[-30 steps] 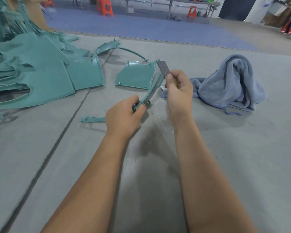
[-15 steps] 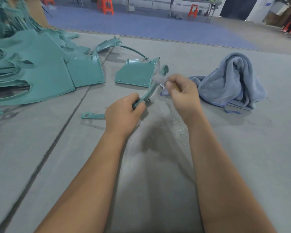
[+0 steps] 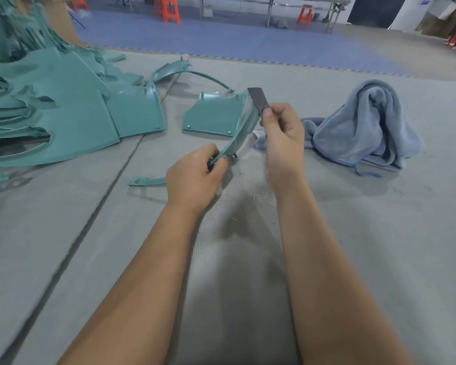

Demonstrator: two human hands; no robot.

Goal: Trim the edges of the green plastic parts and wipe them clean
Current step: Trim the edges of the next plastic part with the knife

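Note:
My left hand (image 3: 194,179) grips the near end of a thin curved green plastic strip (image 3: 241,134), which rises up and away to the right. My right hand (image 3: 283,137) pinches a flat dark blade (image 3: 258,102), its edge laid against the strip's far end. A grey-blue cloth (image 3: 363,130) lies crumpled just right of my right hand. Another green panel (image 3: 213,114) lies flat behind the strip. Pale shavings (image 3: 256,198) are scattered on the mat below my hands.
A big heap of green plastic parts (image 3: 50,114) fills the left side of the grey mat (image 3: 379,259). A curved green arc (image 3: 192,73) lies further back, and a small green piece (image 3: 145,181) sits left of my left hand. Orange stools (image 3: 167,9) stand far behind.
My right hand swept the blade down along the strip half a second ago, and is now back up at the strip's far end. My left hand kept its hold.

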